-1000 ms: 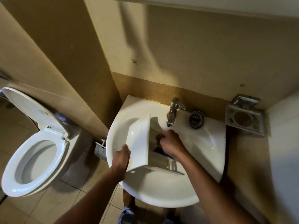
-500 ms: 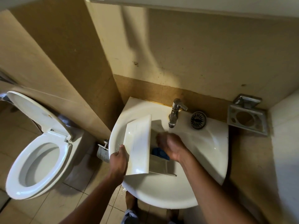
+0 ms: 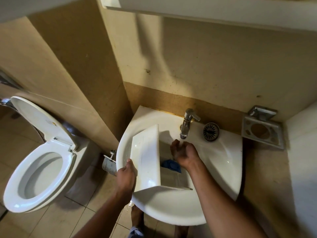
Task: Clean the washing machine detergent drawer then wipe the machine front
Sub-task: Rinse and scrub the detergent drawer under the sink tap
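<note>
Your left hand (image 3: pixel 126 177) grips the near left edge of the detergent drawer (image 3: pixel 147 157), which stands tilted in the sink (image 3: pixel 171 210). Right of that hand, a blue piece (image 3: pixel 171 165) lies inside the drawer, just under your right hand (image 3: pixel 184 154). Its fingers curl beneath the tap (image 3: pixel 186 124); you cannot tell whether they hold anything.

I record dim, warm light throughout. The brightest patch lies on the wall (image 3: pixel 171 98) behind the tap (image 3: pixel 186 124); a long soft shadow runs down above it. Small glints sit on the sink (image 3: pixel 223 177) and the drawer (image 3: pixel 147 158). The right hand (image 3: pixel 185 155) is motion-smeared. Straight lines bow toward the frame edges, and corners look soft.
</note>
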Demonstrator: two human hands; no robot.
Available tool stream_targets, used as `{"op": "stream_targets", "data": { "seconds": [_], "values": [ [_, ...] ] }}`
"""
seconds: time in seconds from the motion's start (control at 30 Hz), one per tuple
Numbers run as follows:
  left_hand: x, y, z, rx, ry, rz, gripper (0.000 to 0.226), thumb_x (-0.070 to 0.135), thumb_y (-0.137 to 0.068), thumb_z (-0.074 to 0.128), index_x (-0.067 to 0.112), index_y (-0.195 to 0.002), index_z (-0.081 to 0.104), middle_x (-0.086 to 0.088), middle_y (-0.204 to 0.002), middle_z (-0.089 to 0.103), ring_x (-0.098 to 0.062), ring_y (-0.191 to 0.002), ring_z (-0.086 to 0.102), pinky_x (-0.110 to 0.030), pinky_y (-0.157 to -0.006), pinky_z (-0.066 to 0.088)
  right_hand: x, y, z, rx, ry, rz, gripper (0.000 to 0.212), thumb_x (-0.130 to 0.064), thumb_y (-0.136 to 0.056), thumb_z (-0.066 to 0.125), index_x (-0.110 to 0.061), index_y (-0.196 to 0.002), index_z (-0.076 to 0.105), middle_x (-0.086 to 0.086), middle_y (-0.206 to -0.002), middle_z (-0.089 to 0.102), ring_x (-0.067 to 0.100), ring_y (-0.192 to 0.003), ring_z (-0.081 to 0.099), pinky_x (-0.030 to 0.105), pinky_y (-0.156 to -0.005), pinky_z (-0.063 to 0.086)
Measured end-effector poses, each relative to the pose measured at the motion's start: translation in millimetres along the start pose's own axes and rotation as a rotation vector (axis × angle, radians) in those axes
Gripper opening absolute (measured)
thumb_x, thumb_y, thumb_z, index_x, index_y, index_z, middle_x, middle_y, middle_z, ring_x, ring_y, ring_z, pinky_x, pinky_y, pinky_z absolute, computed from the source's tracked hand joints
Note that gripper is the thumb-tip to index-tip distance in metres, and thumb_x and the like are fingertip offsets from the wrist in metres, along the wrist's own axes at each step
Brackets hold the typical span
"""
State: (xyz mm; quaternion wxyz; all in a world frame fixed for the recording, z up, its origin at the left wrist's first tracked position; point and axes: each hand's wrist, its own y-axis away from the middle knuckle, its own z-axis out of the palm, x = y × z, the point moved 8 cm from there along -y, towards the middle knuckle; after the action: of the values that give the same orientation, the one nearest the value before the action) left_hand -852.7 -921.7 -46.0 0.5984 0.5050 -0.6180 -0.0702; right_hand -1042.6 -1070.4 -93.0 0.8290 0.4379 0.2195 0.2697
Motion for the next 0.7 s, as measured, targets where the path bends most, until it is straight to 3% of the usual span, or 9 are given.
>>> {"op": "stream_targets", "data": {
  "seconds": [0.07, 0.13, 0.23, 0.3, 0.4, 0.47, 0.53, 0.6, 0.7],
  "values": [
    [0, 4, -3, 0.014, 0.007, 0.016, 0.049, 0.052, -0.102, 0.037, 0.010, -0.101, 0.063, -0.016, -0.095, 0.073, -0.031, -0.086, 0.072, -0.043, -0.084, 0.058, 6, 6, 7, -0.039, 0.053, -0.019, 0.019, 0.006, -0.080, 0.039, -0.004, -0.079, 0.055, 0.007, -0.072, 0.054, 0.017, -0.057, 0.055, 0.022, -0.043, 0.047],
    [3, 8, -5, 0.025, 0.014, 0.041, 0.052, 0.051, -0.102, 0.038, 0.008, -0.093, 0.065, -0.023, -0.094, 0.072, -0.034, -0.084, 0.072, -0.040, -0.080, 0.057, 10, 21, 12, -0.083, 0.355, -0.082, 0.020, 0.002, -0.088, 0.045, -0.006, -0.078, 0.060, 0.008, -0.069, 0.059, 0.018, -0.056, 0.055, 0.024, -0.050, 0.044],
    [10, 12, -2, 0.009, 0.012, 0.071, 0.054, 0.049, -0.103, 0.036, 0.007, -0.084, 0.064, -0.029, -0.095, 0.070, -0.039, -0.084, 0.070, -0.037, -0.073, 0.055, 24, 49, 24, -0.256, 1.028, -0.176, 0.028, 0.006, -0.091, 0.047, -0.001, -0.095, 0.074, 0.017, -0.089, 0.075, 0.028, -0.078, 0.072, 0.036, -0.069, 0.059],
    [11, 14, -1, 0.006, 0.025, 0.074, 0.056, 0.049, -0.103, 0.036, 0.005, -0.083, 0.064, -0.026, -0.089, 0.069, -0.035, -0.076, 0.068, -0.036, -0.071, 0.054, 13, 56, 27, -0.231, 1.231, -0.304, 0.036, 0.011, -0.091, 0.042, -0.004, -0.100, 0.074, 0.015, -0.099, 0.076, 0.024, -0.090, 0.073, 0.038, -0.086, 0.060],
    [10, 15, -1, -0.002, 0.048, 0.069, 0.056, 0.048, -0.104, 0.035, 0.005, -0.086, 0.066, -0.020, -0.083, 0.070, -0.030, -0.069, 0.068, -0.030, -0.066, 0.054, -23, 48, 8, -0.007, 1.089, -0.348, 0.031, 0.009, -0.092, 0.040, 0.001, -0.092, 0.069, 0.018, -0.089, 0.073, 0.028, -0.078, 0.074, 0.038, -0.082, 0.061],
    [11, 16, -1, -0.013, 0.059, 0.072, 0.055, 0.047, -0.105, 0.033, 0.008, -0.082, 0.064, -0.015, -0.079, 0.070, -0.026, -0.065, 0.068, -0.026, -0.059, 0.054, -33, 37, -10, 0.068, 0.813, -0.255, 0.022, 0.007, -0.092, 0.045, 0.004, -0.088, 0.066, 0.018, -0.075, 0.068, 0.029, -0.069, 0.067, 0.036, -0.074, 0.060],
    [12, 18, -3, -0.010, 0.059, 0.079, 0.053, 0.047, -0.105, 0.033, 0.009, -0.082, 0.063, -0.010, -0.075, 0.069, -0.022, -0.061, 0.067, -0.022, -0.053, 0.053, -34, 26, -22, 0.113, 0.521, -0.170, 0.018, 0.006, -0.093, 0.047, 0.006, -0.085, 0.063, 0.019, -0.066, 0.066, 0.030, -0.070, 0.062, 0.038, -0.079, 0.057],
    [14, 18, -6, -0.005, 0.055, 0.088, 0.055, 0.047, -0.105, 0.034, 0.008, -0.077, 0.061, -0.013, -0.073, 0.066, -0.025, -0.060, 0.064, -0.024, -0.056, 0.050, -28, 16, -23, 0.129, 0.336, -0.106, 0.019, 0.005, -0.095, 0.042, 0.008, -0.092, 0.060, 0.021, -0.068, 0.068, 0.030, -0.074, 0.061, 0.037, -0.070, 0.062],
    [14, 17, -8, 0.009, 0.056, 0.097, 0.053, 0.050, -0.103, 0.036, 0.012, -0.071, 0.056, -0.017, -0.078, 0.060, -0.028, -0.069, 0.058, -0.032, -0.066, 0.045, -21, 11, -9, 0.104, 0.433, -0.182, 0.025, -0.008, -0.101, 0.040, -0.002, -0.089, 0.060, 0.010, -0.076, 0.062, 0.021, -0.074, 0.059, 0.022, -0.060, 0.052]
  ]
}}
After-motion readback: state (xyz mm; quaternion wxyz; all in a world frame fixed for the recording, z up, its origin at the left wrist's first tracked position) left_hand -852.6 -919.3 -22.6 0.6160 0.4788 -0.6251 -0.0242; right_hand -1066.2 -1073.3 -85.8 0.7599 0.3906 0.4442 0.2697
